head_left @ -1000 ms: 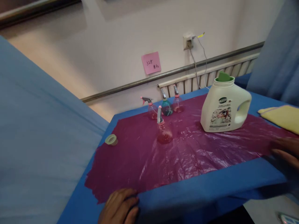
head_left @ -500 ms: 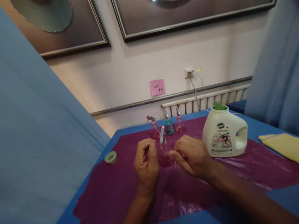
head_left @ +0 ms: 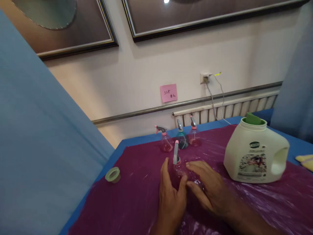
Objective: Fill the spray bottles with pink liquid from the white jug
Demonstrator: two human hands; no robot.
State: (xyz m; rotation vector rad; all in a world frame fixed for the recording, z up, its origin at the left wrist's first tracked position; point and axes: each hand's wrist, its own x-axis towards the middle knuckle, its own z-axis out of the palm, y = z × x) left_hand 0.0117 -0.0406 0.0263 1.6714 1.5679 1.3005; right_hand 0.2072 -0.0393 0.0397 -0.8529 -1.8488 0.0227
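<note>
A clear spray bottle (head_left: pixel 180 170) with a grey and pink trigger head stands upright in front of me, its lower body partly hidden by my hands. On its left is my left hand (head_left: pixel 172 192), fingers stretched and thumb apart. My right hand (head_left: pixel 207 186) is at the bottle's right side with its fingers extended and thumb spread. Both hands are open and close around the bottle; I cannot tell whether they touch it. Behind stand a clear spray bottle with a pink collar (head_left: pixel 166 143), a teal spray bottle (head_left: pixel 182 141) and another clear spray bottle (head_left: pixel 194 137).
A big cream jug (head_left: pixel 256 156) with a green spout stands right. A pale green cap (head_left: pixel 113 175) lies left. Purple plastic sheeting (head_left: pixel 122 202) covers the blue table. A yellow cloth (head_left: pixel 305 161) is far right. A blue curtain (head_left: pixel 44 130) hangs on the left.
My hands were closed, fingers curled, in front of the bottle; now they have opened and moved lower around it. The view has shifted slightly, with the jug appearing nearer and further right.
</note>
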